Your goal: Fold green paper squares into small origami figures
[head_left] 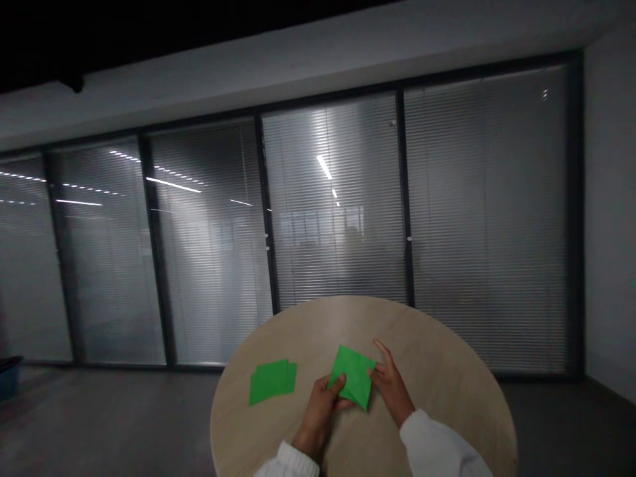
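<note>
A green folded paper [352, 372] with visible creases is held above the round table, turned so that one corner points away from me. My left hand [322, 405] grips its lower left side, thumb on top and fingers underneath. At the right corner, the thumb of my right hand [391, 383] presses on the paper while its index finger sticks out, off the sheet. The tips of the other right fingers are hard to make out. Left of my hands lie several green paper sheets [272, 379], overlapping in a loose pile.
The round wooden table [437, 411] stands before me, its far edge near a glass partition [338, 199] with blinds and dark frames. A white wall [611, 225] closes the right side. A blue container [8, 377] is partly in view on the floor at far left.
</note>
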Tool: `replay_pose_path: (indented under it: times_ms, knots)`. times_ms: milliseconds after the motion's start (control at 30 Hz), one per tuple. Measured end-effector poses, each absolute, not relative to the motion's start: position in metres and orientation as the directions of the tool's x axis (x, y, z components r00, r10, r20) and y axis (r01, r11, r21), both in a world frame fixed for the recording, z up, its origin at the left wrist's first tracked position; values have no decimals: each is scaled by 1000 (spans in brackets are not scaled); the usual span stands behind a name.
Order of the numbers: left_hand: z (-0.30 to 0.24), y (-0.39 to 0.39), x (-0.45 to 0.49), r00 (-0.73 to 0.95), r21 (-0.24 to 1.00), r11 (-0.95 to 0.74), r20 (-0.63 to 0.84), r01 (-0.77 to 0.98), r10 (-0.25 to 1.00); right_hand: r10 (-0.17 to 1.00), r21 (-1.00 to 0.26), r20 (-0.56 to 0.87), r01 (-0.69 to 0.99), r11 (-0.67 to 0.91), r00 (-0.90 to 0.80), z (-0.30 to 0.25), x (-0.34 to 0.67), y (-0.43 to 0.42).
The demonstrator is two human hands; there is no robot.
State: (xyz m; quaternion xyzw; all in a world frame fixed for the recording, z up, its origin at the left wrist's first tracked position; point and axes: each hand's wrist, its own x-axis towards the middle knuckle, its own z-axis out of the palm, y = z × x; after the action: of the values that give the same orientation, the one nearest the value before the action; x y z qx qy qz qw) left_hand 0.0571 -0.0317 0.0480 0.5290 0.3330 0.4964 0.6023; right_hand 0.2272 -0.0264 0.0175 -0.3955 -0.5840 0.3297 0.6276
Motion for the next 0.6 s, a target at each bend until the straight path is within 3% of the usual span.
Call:
replay_pose_path:
  times_ms: [200,300,600]
  knots:
    - [47,-30,53,299,928,27,92,-371,950,794,-768,606,228,599,-47,25,226,-35]
    - [46,-28,52,277,910,44,79,-412,957,782,-756,613,208,621,-108,25,224,-35]
    - [48,-29,51,329,886,61,106,-459,938,879,-871,468,119,476,-93,27,224,-34]
